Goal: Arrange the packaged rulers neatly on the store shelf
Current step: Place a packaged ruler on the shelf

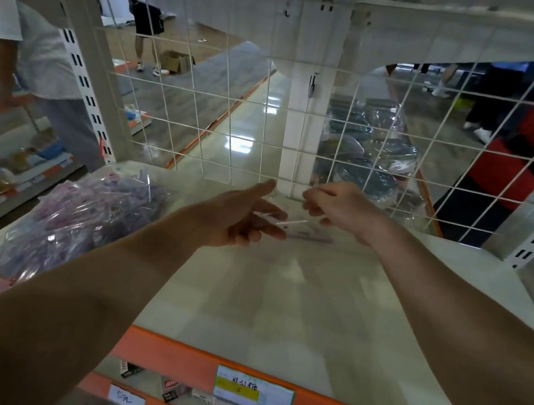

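The packaged ruler (pixel 304 230) lies flat in its clear wrap at the back of the shelf board (pixel 277 308), toward 12 o'clock, between the two hands. The right hand (pixel 338 206), at 1 o'clock, curls its fingers together and pinches the wrap's far edge. The left hand (pixel 242 219), at 11 o'clock, reaches with fingers nearly straight and thumb raised apart. The pack's left end meets those fingers, but blur hides whether they grip it.

At 9 o'clock a loose pile of bagged rulers (pixel 84 213), purple in clear sleeves, spreads to the board's left edge. Bare board runs from the hands down to the orange front rail (pixel 173 358) at 6 o'clock, which carries price labels (pixel 252 392). A wire grid (pixel 237 111) closes the back just beyond the hands.
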`<state>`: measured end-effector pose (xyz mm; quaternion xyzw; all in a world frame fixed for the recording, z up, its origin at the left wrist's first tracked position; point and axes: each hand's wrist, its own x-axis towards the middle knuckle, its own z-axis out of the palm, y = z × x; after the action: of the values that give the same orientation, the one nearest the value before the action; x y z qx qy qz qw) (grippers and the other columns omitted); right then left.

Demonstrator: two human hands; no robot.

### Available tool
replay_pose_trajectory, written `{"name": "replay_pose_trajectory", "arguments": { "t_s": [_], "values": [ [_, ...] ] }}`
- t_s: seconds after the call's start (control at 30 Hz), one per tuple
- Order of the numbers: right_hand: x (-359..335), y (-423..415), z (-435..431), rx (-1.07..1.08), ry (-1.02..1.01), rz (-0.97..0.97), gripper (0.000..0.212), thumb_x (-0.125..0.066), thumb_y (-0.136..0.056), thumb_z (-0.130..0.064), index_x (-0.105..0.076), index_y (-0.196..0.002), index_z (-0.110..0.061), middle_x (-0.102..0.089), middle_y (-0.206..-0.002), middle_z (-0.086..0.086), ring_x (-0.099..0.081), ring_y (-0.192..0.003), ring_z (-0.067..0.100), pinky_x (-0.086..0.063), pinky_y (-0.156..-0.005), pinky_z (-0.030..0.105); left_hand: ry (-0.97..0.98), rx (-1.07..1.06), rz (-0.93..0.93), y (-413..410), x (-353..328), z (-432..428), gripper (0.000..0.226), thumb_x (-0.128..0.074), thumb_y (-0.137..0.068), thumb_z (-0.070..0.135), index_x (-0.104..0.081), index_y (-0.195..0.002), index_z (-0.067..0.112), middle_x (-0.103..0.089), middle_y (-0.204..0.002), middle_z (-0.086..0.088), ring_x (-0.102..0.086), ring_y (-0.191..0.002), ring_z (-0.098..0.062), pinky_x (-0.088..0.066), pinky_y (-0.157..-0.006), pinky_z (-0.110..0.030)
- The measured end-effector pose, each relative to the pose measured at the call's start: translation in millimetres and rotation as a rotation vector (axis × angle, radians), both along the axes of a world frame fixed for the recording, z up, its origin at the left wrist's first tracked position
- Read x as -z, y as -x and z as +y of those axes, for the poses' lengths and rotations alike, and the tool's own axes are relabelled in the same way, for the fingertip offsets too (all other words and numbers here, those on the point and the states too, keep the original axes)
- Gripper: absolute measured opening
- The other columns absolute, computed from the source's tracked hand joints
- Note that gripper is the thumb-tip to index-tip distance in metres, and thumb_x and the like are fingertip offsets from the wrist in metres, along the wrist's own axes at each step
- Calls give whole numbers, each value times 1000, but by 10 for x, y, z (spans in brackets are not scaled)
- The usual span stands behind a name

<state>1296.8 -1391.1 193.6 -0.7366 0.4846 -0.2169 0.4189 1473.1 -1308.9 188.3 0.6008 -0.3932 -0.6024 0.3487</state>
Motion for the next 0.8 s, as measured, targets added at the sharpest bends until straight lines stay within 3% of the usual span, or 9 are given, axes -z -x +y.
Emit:
{"name": "replay_pose_trajectory", "arguments": {
  "t_s": [0.07, 0.2, 0.3, 0.47, 0.57, 0.67, 0.8],
  "values": [
    [-72, 47, 45, -75, -146, -55, 18, -54, -95, -23, -66, -102, -12, -70, -88, 1, -65, -77, 12, -54, -79, 29, 1, -6, 11, 57, -20, -55, 57, -37, -94, 57, -63, -100, 7, -72, -89, -14, -44, -44, -11, -29, -37, -17],
    [-128, 119, 48, -30, -91, -69, 14, -61, -91, -12, -66, -104, -9, -67, -75, 1, -61, -63, 7, -52, -59, 15, 37, -96, 1, 150, -67, -162, 34, -50, -95, 38, -63, -94, 7, -72, -84, -10, -51, -48, -12, -39, -43, -18],
    [-141, 184, -21, 112, -54, -132, 14, -62, -90, -11, -66, -103, -13, -66, -75, 3, -58, -62, 9, -52, -62, 19, 102, -191, -174, 129, -86, -243, 19, -61, -90, 15, -64, -104, 3, -68, -81, -8, -55, -56, -13, -48, -52, -24],
    [55, 176, -91, 164, -30, -2, 13, -63, -85, -6, -68, -97, -6, -67, -79, 8, -54, -61, 11, -45, -52, 17, 169, -163, -578, 131, 0, -313, 15, -62, -83, 1, -68, -97, 3, -62, -74, -10, -54, -56, -13, -49, -55, -23],
    [260, 123, -117, 168, 19, 72, 16, -67, -80, -2, -73, -94, 0, -69, -86, 12, -61, -76, 19, -52, -73, 29, 160, -128, -667, 161, 114, -322, 16, -63, -80, -3, -69, -95, 0, -59, -66, -6, -53, -54, -13, -47, -49, -20],
    [345, 98, -147, 175, 88, 219, 19, -63, -82, -9, -75, -96, -7, -72, -97, 11, -66, -93, 25, -53, -85, 31, 184, -139, -716, 172, 193, -339, 17, -62, -79, -4, -71, -91, 1, -58, -62, -3, -54, -54, -13, -44, -47, -19],
    [363, 79, -131, 153, 138, 389, 22, -61, -83, -16, -73, -99, -8, -70, -105, 9, -64, -102, 25, -48, -86, 27, 209, -85, -834, 178, 222, -368, 18, -63, -79, 2, -73, -93, 7, -66, -81, -5, -60, -76, -17, -49, -64, -24]
  ]
}}
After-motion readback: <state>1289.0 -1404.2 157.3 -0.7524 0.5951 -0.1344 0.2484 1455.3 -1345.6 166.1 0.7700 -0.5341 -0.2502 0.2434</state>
